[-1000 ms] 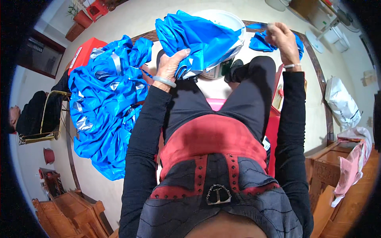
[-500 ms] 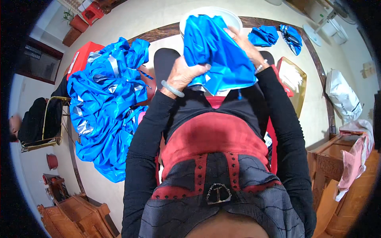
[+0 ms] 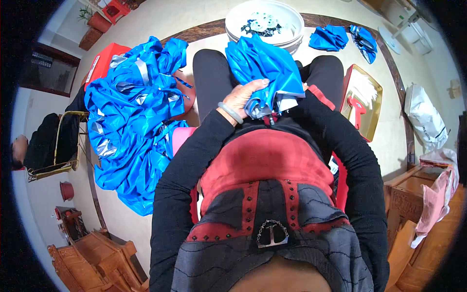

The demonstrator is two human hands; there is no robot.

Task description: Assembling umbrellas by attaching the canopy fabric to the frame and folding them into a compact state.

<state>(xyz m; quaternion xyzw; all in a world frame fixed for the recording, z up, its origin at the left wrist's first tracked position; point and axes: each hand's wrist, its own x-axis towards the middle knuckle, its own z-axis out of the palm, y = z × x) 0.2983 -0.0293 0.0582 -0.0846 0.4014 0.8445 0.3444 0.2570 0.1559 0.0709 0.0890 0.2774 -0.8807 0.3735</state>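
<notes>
A crumpled blue sheet of shiny fabric (image 3: 265,63) with a silver underside lies across my lap. My left hand (image 3: 243,97) grips its near left edge, thumb on top and fingers underneath, and a grey bangle circles that wrist. At the sheet's near right corner, my right hand (image 3: 305,86) is almost wholly hidden by the black sleeve, so its fingers cannot be made out. Beyond my knees stands a white bucket (image 3: 231,30) with small black and pale pieces in it. To my left rises a big heap of the same blue fabric (image 3: 131,117).
Two blue bundles (image 3: 329,38) lie on the floor at the far right. Beside my right knee is a gold-coloured tray (image 3: 373,121) with white strips and a red-handled tool (image 3: 357,112). A white sack (image 3: 424,117) and wooden furniture (image 3: 404,204) stand farther right; a red box (image 3: 104,61) sits behind the heap.
Both hands have drawn the blue sheet nearer to me and lower, uncovering the bucket's contents. My right hand has come down from the sheet's top to its near right corner.
</notes>
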